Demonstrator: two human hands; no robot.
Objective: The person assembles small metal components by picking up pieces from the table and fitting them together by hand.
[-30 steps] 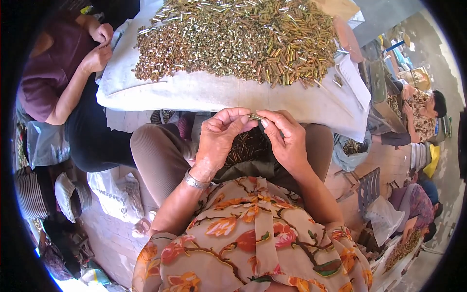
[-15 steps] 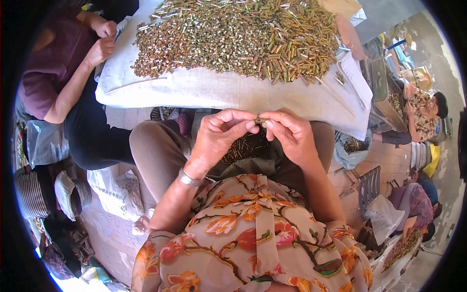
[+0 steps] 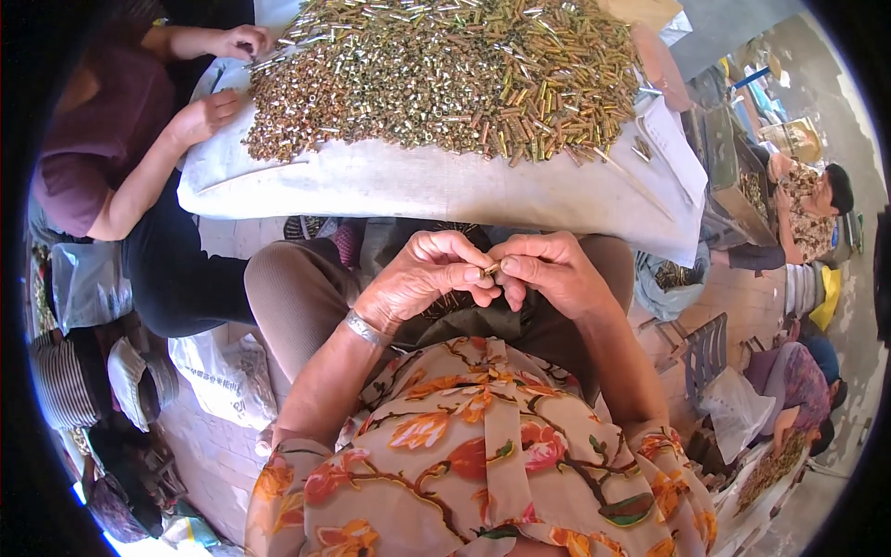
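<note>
Above my lap, my left hand (image 3: 430, 274) and my right hand (image 3: 549, 269) meet fingertip to fingertip. Pinched between them is a small brass-coloured metal piece (image 3: 490, 269), mostly covered by the fingers; its exact kind is too small to make out. Beyond my hands, a white cloth (image 3: 399, 190) covers the worktable. On it lies a wide heap of small metal parts: short ring-like sleeves (image 3: 371, 102) to the left and longer thin metal tubes (image 3: 557, 102) to the right. Dark, thin pieces show partly behind my hands, between my knees.
At the left, a co-worker's hand (image 3: 206, 118) rests by the cloth and the other touches the heap's edge. A thin stick (image 3: 636, 181) and loose pieces lie at the cloth's right. A blue bag (image 3: 670, 288) hangs below. A white plastic bag (image 3: 223, 376) sits on the floor.
My two hands have come down slightly toward my lap, still pinching the small metal piece. The co-worker's hands have parted, one moving to the heap.
</note>
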